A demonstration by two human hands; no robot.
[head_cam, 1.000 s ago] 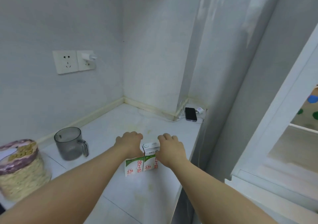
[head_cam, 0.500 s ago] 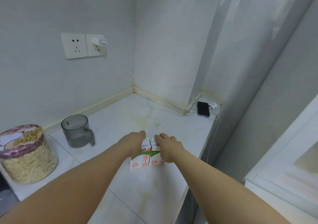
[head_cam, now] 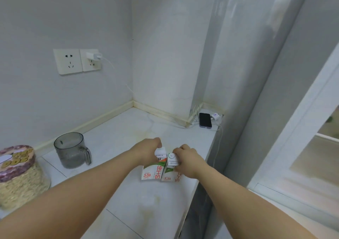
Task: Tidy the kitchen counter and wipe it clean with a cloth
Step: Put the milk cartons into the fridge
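Note:
Two white-and-green milk cartons stand side by side near the right edge of the white counter. My left hand grips the top of the left carton. The right carton is held at its top by my right hand, fingers curled round it. Both cartons look slightly tilted, their tops apart. Yellowish stains mark the counter in front of and behind the cartons. No cloth is in view.
A grey translucent jug stands at the left. A jar of oats with a printed lid sits at the far left edge. A phone charges in the back right corner, cables along the wall. A white door frame is to the right.
My hands have tightened on the carton tops and the cartons have tipped a little apart at the top. The camera has shifted, showing more of the wall and sockets.

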